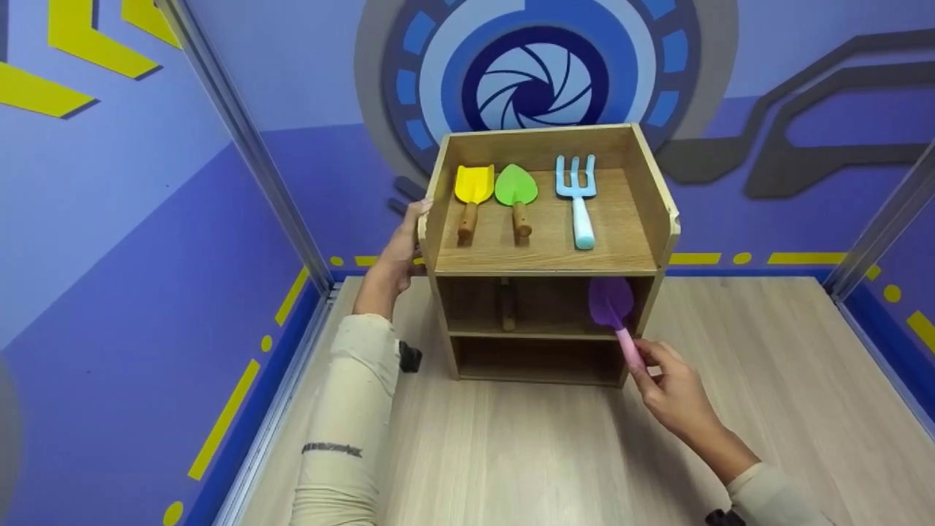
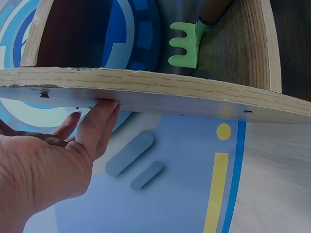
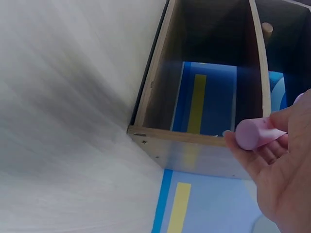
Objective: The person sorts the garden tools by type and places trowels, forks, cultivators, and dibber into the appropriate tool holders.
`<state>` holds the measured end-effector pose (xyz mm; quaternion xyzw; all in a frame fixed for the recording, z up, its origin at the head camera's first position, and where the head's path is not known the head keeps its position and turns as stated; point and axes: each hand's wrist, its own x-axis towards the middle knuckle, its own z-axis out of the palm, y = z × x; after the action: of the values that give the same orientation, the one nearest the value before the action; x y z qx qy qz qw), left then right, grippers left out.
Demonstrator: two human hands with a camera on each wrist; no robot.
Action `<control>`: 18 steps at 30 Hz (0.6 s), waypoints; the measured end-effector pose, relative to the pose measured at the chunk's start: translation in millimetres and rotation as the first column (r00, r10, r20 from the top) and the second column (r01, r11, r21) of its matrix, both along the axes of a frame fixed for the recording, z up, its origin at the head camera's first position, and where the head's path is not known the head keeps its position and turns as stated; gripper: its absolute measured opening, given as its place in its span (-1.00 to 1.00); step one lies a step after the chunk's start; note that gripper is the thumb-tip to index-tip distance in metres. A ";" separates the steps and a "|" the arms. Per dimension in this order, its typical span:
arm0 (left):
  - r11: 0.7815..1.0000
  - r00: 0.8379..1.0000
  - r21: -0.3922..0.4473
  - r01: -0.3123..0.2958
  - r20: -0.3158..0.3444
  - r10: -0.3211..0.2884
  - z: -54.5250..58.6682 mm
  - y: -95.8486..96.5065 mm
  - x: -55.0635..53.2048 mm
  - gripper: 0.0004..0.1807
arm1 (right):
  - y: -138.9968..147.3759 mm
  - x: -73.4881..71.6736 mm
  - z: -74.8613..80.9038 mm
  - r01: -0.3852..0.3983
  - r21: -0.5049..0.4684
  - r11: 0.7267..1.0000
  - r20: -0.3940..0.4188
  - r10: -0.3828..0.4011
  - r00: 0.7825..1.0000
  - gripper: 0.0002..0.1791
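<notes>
My right hand (image 1: 676, 391) grips the pink handle of a toy trowel (image 1: 612, 301) with a purple blade. The blade is at the right side of the shelf unit's middle compartment, and the handle sticks out in front. In the right wrist view the handle's round pink end (image 3: 249, 134) shows between thumb and fingers. My left hand (image 1: 398, 252) rests against the outer left side of the wooden shelf unit (image 1: 544, 264); the left wrist view shows its fingertips touching that panel. A small green rake (image 2: 187, 46) with a brown handle is inside the middle compartment.
On the top shelf lie a yellow shovel (image 1: 475, 184), a green trowel (image 1: 516, 186) and a light blue fork (image 1: 582, 219). The unit stands on a pale wood-grain floor (image 1: 526, 453), near a blue patterned wall (image 1: 307, 168).
</notes>
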<state>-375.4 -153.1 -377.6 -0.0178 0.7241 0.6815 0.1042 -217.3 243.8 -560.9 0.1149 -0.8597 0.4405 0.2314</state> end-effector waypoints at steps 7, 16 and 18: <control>1.000 1.000 0.000 0.008 0.010 -0.008 -1.9 -2.6 0.9 0.05 | -12.5 3.8 13.9 -0.019 -0.046 0.999 0.190 0.028 0.981 -0.66; 1.000 1.000 -0.004 0.013 -0.001 -0.013 -2.2 -2.3 -0.3 0.06 | -29.7 1.3 28.6 -0.018 -0.083 0.996 0.354 0.046 0.934 -0.70; 1.000 1.000 -0.001 0.014 -0.004 -0.014 -2.0 -1.4 -0.7 0.06 | -32.5 1.4 32.8 -0.011 -0.106 0.994 0.389 0.052 0.920 -0.69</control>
<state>-376.1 -154.5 -379.6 -0.0116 0.7248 0.6804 0.1075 -215.9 211.3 -528.1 0.0263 -0.8630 0.5016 0.0537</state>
